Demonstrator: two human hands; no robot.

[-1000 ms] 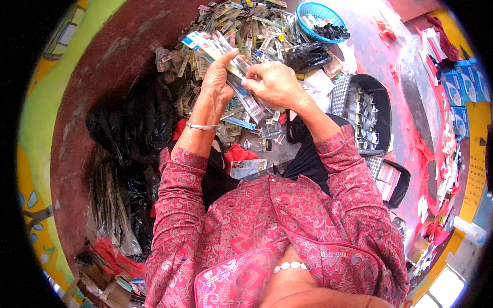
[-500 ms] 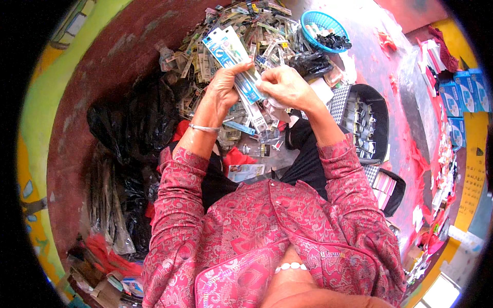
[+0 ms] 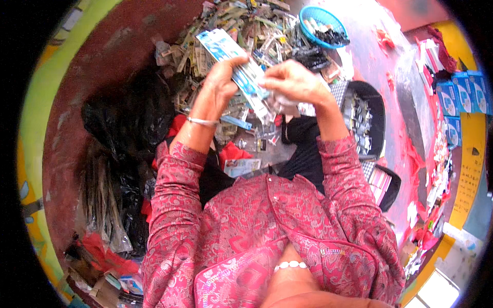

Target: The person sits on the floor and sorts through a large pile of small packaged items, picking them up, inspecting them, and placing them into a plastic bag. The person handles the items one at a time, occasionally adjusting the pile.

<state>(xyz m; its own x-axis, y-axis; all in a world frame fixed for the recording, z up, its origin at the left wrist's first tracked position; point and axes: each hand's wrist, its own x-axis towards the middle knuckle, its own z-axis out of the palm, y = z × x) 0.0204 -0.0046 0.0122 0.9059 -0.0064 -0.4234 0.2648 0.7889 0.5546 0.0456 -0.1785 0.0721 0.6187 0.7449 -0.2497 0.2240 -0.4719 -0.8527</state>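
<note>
My left hand is closed around several long, flat blue-and-white packages, thumb lying across their face. They slant from upper left down toward the right hand. My right hand is curled just beside the packages' lower right edge, fingertips near them and slightly blurred. A crumpled whitish piece, its material unclear, hangs below the right fingers and seems to be held in them. Under and beyond both hands spreads a big heap of similar slim packages, many in clear wrapping.
A blue plastic basket holding black and pale items stands beyond the heap. At right is an open black case with several packed metallic pieces, and a smaller case nearer. Black plastic bags lie at left. Blue boxes are stacked far right.
My right hand has drawn a little to the right, off the packages' edge, with its fingers loosening. The packages in my left hand have shifted slightly left and turned a little.
</note>
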